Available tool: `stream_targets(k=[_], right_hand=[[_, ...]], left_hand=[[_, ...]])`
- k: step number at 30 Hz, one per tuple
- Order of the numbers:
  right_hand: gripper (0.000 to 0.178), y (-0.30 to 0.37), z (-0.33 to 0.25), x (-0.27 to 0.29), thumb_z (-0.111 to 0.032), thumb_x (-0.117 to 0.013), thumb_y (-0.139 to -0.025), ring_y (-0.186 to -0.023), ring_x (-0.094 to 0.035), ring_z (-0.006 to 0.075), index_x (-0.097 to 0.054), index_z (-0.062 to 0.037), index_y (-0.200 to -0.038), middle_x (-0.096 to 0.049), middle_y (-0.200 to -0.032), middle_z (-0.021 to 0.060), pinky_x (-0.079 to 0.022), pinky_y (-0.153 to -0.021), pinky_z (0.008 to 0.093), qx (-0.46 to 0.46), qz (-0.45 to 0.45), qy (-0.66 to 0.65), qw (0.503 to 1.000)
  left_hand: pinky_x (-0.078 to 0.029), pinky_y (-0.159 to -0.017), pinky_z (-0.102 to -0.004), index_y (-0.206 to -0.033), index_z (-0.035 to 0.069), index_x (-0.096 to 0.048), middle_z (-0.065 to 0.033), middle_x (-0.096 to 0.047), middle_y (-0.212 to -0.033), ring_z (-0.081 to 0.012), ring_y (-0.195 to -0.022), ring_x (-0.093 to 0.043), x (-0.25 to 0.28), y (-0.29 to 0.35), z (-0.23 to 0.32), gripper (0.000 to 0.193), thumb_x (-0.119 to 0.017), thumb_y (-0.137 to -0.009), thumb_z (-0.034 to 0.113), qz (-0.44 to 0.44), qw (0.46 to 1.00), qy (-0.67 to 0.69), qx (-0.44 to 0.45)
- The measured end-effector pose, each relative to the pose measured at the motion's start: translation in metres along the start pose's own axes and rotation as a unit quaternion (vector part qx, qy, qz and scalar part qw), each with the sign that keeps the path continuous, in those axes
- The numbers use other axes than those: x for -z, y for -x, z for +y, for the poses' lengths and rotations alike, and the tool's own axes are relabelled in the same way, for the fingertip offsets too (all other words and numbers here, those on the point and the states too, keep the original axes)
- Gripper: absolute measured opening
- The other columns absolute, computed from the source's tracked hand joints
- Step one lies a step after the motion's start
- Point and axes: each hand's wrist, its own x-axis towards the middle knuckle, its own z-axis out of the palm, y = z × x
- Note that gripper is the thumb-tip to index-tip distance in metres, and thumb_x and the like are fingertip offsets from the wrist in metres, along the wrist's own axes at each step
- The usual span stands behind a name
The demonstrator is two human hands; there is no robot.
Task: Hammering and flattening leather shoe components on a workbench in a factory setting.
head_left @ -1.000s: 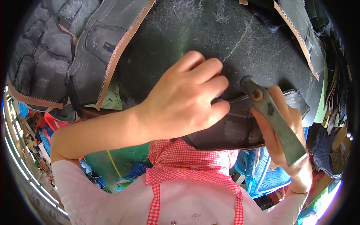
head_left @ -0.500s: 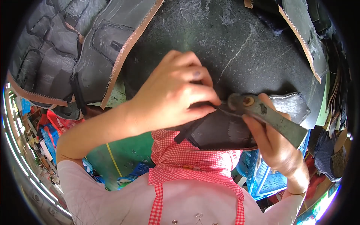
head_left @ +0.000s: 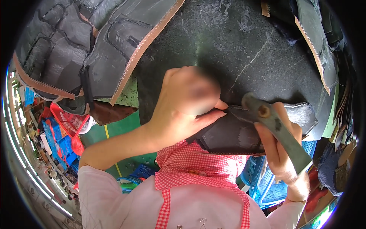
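A dark grey panel [head_left: 232, 139] with black edging lies at the near edge of the dark slab [head_left: 213, 34], close to my body. My left hand [head_left: 179, 103] is closed at its upper left edge, thumb and finger pinching there; a blur covers the other fingers. In my right hand [head_left: 278, 160] is a hammer [head_left: 284, 135] with a worn greenish-grey head, its round handle end showing in the eye. The hammer's narrow rounded end is over the panel's upper edge, near my left fingertips. A shiny grey part of the panel shows beyond my right fingers.
Dark grey panels [head_left: 110, 49] with zigzag-stitched brown borders spread over the left, and another such panel [head_left: 314, 42] lies at the far right. Below the slab are a blue plastic basket [head_left: 272, 187] on the right and a red basket [head_left: 70, 120] on the left, above a green floor [head_left: 135, 143].
The hammer's head has turned more upright, its broad end swinging down toward my right wrist. My left hand has come a little lower, still at the panel's edge. The whole view has shifted slightly.
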Motion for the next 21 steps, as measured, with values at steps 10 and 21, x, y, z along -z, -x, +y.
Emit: stream_targets(k=[10, 21], right_hand=[[0.009, 0.001, 0.0, -0.011, -0.001, -0.061, -0.099, -0.057, -0.063, 0.0278, -0.06, 0.0013, -0.107, -0.06, -0.076, 0.0165, -0.042, -0.049, 0.0373, 0.007, -0.061, 0.064, 0.996], [0.039, -0.006, -0.001, 0.01, -0.001, -0.07, -0.094, -0.068, -0.065, 0.0275, -0.058, 0.0066, -0.13, -0.068, -0.095, 0.0176, -0.05, -0.062, 0.0329, 0.077, -0.003, 0.096, 0.992]], left_hand=[[-0.04, -0.091, -0.0435, -0.093, 0.017, -0.077, 0.0051, -0.065, -0.092, -0.0213, -0.093, -0.057, 0.002, 0.002, 0.018, 0.026, -0.085, -0.069, 0.02, 0.0, 0.995, -0.099, -0.025], [-0.039, -0.089, -0.0427, -0.086, 0.017, -0.076, 0.0048, -0.066, -0.09, -0.0211, -0.095, -0.057, -0.003, 0.006, 0.012, 0.022, -0.087, -0.068, 0.018, 0.001, 0.999, -0.045, 0.001]])
